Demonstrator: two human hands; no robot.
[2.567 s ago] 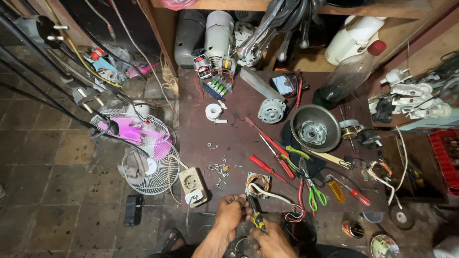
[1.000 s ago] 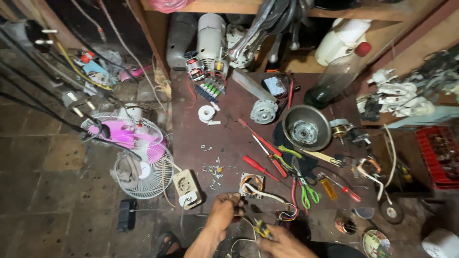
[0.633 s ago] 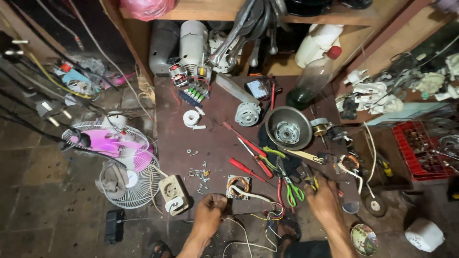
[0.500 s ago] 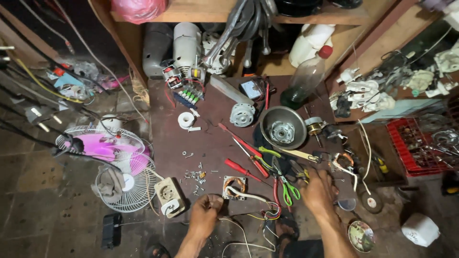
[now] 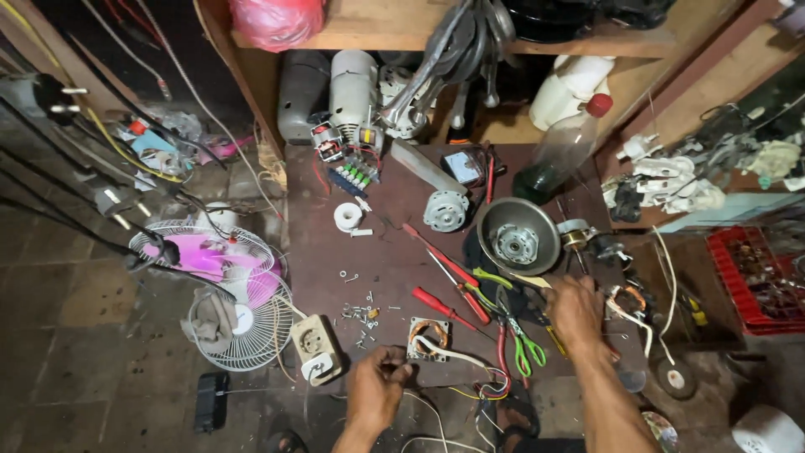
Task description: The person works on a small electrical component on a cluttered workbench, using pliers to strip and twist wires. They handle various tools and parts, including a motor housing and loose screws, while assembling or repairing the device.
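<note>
My left hand [image 5: 376,393] is low at the front edge of the dark board [image 5: 381,260], fingers pinched on the white and yellow wires [image 5: 453,359] that run from a small square stator with copper windings [image 5: 428,334]. My right hand [image 5: 575,307] reaches out to the right, palm down over a heap of tools beside the green-handled cutters [image 5: 525,346] and a yellow-handled tool [image 5: 556,340]. Its fingers are hidden from me, so I cannot tell whether it grips anything. Two red screwdrivers [image 5: 444,308] lie between my hands.
A round metal motor housing [image 5: 518,237], a small motor [image 5: 445,210], a white tape roll [image 5: 346,216] and loose screws [image 5: 360,315] lie on the board. A beige socket block [image 5: 315,351] and pink-bladed fan [image 5: 228,281] sit left; a bottle [image 5: 560,153] and red crate [image 5: 755,281] right.
My right hand has left the wires by my left hand and moved out right and forward onto the tool heap. My left hand stays at the stator wires. My view has shifted rightward.
</note>
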